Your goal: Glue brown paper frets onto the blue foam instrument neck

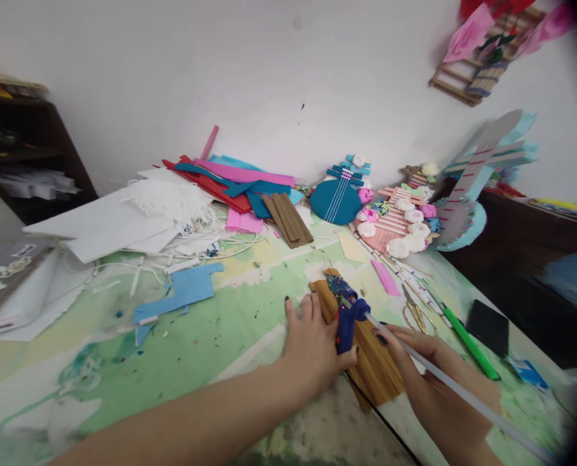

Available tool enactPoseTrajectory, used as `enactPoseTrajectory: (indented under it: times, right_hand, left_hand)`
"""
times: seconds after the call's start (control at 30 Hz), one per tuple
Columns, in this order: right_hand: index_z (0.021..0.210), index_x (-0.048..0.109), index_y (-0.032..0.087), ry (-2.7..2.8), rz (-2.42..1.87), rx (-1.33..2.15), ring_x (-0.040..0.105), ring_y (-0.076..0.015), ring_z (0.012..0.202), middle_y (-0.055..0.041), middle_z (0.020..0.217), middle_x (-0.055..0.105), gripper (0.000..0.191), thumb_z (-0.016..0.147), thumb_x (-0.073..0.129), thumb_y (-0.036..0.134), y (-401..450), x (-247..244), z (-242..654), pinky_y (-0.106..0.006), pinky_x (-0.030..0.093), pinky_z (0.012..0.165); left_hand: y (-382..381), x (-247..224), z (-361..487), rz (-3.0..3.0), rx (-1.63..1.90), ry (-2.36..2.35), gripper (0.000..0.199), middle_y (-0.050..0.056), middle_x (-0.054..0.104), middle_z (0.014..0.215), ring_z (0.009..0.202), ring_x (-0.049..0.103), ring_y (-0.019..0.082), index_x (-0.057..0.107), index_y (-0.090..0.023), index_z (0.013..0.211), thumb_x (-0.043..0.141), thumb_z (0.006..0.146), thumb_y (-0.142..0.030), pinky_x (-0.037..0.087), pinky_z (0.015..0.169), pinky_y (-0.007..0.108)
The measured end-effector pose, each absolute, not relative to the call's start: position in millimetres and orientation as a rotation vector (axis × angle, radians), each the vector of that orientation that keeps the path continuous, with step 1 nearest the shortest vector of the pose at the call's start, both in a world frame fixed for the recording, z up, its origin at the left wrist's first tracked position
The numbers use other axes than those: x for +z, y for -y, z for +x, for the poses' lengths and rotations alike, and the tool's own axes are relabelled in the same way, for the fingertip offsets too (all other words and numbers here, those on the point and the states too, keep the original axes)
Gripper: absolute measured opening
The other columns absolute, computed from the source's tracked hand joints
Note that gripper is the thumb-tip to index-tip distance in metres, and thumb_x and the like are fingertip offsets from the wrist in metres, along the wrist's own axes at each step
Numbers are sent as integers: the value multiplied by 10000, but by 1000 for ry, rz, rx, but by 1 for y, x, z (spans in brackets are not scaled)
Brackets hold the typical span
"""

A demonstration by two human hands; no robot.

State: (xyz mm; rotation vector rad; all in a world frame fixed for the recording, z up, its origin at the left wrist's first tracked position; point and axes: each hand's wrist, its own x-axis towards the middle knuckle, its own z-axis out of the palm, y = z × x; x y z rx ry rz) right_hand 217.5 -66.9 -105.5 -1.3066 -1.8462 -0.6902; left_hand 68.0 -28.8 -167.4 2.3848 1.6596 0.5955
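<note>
A right hand (429, 395) is apparently feeding a stick (456, 388) into a glue gun (347, 310).
At five o'clock in view, the left hand (312, 340) is clasping the blue plastic gun over a ridged brown sheet (376, 362); the right is pinching the slender, translucent stick, the next move seemingly calling for straight, steady pressure.

My glue gun (347, 327) looks smooth plastic, the brown sheet (380, 367) ridged, matt paper, the scissors (413, 309) metal.
</note>
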Motion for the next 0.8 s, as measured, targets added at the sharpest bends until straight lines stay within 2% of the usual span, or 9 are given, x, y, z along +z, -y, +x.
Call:
enactPoseTrajectory:
  times: [0.27, 0.5, 0.6, 0.7, 0.8]
  right_hand:
    - [831, 655, 186, 1940, -1179, -622, 689, -131, 657, 12, 781, 728, 232, 905, 540, 373, 62, -100, 216, -204, 469, 521]
    - [829, 667, 190, 1933, -1197, -747, 654, -128, 522, 24, 743, 728, 168, 856, 617, 348, 59, -104, 220, -216, 427, 440]
    - [796, 666, 182, 1880, -1240, -733, 640, -146, 490, 9, 698, 719, 203, 839, 628, 377, 58, -109, 221, -229, 412, 420]
    - [743, 648, 170, 1799, -1273, -632, 640, -165, 496, -15, 651, 703, 235, 837, 622, 384, 56, -112, 218, -240, 432, 439]
    - [751, 633, 163, 1756, -1258, -422, 643, -160, 511, -17, 627, 688, 189, 831, 634, 335, 55, -113, 215, -239, 473, 479]
  left_hand:
    - [28, -170, 68, 2395, 601, -1660, 600, 171, 401, 1415, 1308, 287, 384, 559, -283, 1240, 406, 798, -658, 76, 1020, 677]
    - [28, -173, 69, 2388, 647, -1673, 620, 178, 399, 1414, 1304, 295, 379, 538, -278, 1265, 407, 794, -661, 76, 1021, 673]
    - [27, -173, 69, 2379, 652, -1673, 625, 180, 365, 1439, 1310, 284, 386, 547, -267, 1258, 433, 784, -658, 76, 1023, 673]
    - [27, -172, 69, 2368, 643, -1669, 597, 167, 320, 1470, 1313, 275, 399, 573, -264, 1229, 437, 791, -644, 74, 1025, 674]
    - [27, -170, 69, 2362, 593, -1665, 598, 162, 342, 1460, 1313, 276, 399, 580, -250, 1222, 420, 800, -642, 76, 1030, 675]
